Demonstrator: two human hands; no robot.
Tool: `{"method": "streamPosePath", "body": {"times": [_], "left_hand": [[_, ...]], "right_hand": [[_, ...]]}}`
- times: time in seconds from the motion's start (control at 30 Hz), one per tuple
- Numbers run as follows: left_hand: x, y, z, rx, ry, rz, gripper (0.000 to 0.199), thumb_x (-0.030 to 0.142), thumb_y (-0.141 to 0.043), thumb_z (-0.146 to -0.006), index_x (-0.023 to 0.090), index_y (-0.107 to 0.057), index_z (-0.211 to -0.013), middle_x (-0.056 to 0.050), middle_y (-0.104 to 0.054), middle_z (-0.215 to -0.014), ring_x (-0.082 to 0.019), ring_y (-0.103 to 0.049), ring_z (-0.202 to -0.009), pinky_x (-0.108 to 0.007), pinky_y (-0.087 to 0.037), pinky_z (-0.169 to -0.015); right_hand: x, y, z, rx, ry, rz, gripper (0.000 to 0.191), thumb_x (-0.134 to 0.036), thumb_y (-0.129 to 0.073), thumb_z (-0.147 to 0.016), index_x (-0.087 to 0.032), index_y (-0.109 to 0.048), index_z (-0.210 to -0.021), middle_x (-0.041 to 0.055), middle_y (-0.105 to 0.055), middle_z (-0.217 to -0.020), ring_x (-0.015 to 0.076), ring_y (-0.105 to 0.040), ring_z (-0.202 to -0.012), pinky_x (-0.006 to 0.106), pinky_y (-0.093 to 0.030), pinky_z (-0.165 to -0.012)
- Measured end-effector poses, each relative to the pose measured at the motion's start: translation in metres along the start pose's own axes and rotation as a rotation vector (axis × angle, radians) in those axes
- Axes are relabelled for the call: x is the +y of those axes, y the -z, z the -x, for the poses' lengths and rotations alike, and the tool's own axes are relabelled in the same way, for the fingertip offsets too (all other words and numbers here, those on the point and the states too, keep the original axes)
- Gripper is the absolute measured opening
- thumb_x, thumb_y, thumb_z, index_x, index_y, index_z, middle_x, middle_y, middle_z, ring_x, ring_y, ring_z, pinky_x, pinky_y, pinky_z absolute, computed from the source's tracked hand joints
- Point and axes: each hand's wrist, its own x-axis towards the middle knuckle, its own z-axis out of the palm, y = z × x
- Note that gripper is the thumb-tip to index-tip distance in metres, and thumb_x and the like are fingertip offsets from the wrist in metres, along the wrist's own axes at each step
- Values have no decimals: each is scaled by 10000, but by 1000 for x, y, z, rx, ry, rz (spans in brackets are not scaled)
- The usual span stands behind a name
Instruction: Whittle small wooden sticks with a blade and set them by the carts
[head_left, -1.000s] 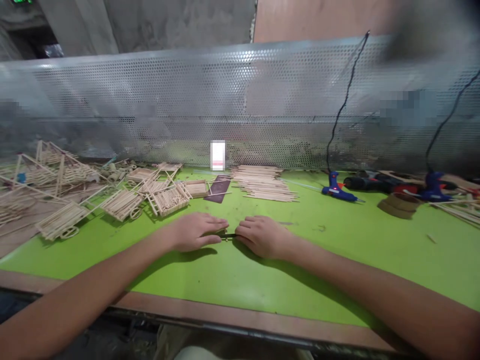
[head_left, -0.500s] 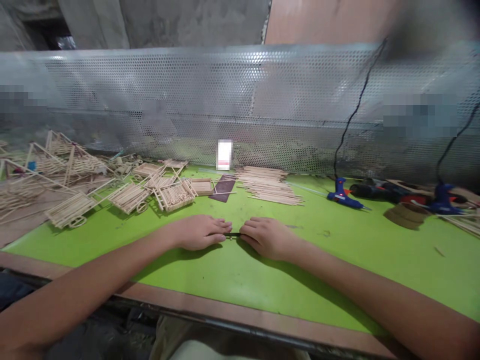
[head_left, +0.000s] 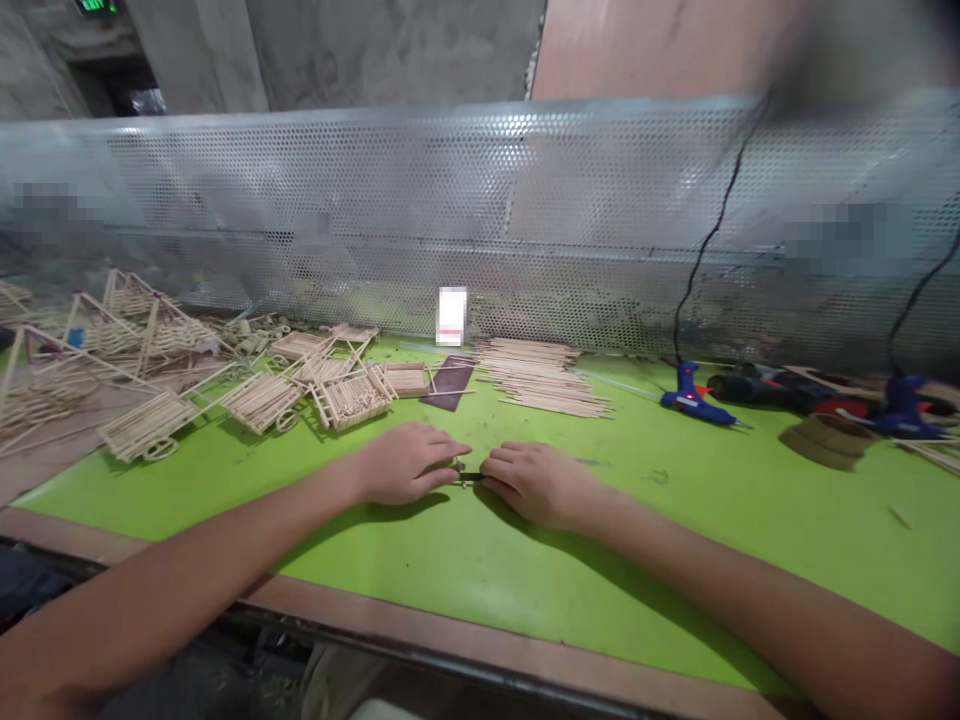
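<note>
My left hand (head_left: 409, 465) and my right hand (head_left: 536, 485) rest on the green tabletop (head_left: 600, 560), fingertips facing each other. Between them lies a short, thin black rod (head_left: 471, 477), its ends pinched by the fingers of both hands. A tiny pale piece (head_left: 459, 472) sits at its left end, by my left fingertips. The hands hide most of what they hold, so its exact shape is hidden.
Small wooden stick carts (head_left: 262, 400) lie to the left, and a stack of loose wooden sticks (head_left: 544, 378) stands ahead. Further right are blue hot glue guns (head_left: 694, 397). A perforated metal panel (head_left: 480, 200) runs along the back.
The view has shifted slightly, with the table contents sitting a little lower and further right. Both hands stay around the black rod, and the pale piece by my left fingertips shows more clearly.
</note>
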Motion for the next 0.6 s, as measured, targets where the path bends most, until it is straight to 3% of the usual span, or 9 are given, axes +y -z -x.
{"method": "streamPosePath", "body": {"times": [0.13, 0.23, 0.4, 0.6], "left_hand": [[4, -6, -6, 19, -53, -130, 362, 400, -438, -1097, 145, -692, -1060, -93, -725, -1022, -232, -655, -920, -390, -472, -884], [5, -9, -8, 21, -132, -214, 271, 293, -484, -1077, 165, -663, -920, -61, -692, -910, -207, -613, -839, -355, -437, -801], [6, -7, -11, 12, -156, -253, 204, 203, -564, -1016, 173, -641, -829, -40, -662, -806, -203, -584, -784, -335, -391, -687], [7, -8, -14, 47, -156, -214, 206, 188, -584, -1003, 172, -639, -804, -33, -667, -769, -187, -585, -724, -329, -386, -657]], "right_hand": [[1, 1, 0, -6, 6, 1, 224, -281, -527, -1063, -181, -721, -1013, 57, -742, -916, 197, -659, -803, 318, -468, -722], [2, 1, 0, 9, 12, -15, 242, -288, -514, -1068, -186, -724, -1001, 52, -736, -890, 192, -651, -784, 316, -461, -713], [6, 0, 0, 27, 24, -47, 257, -292, -502, -1073, -190, -723, -991, 50, -731, -876, 193, -653, -788, 313, -458, -707], [8, 0, 0, 42, 48, -51, 279, -306, -485, -1080, -191, -714, -971, 53, -726, -866, 196, -651, -782, 311, -454, -697]]}}
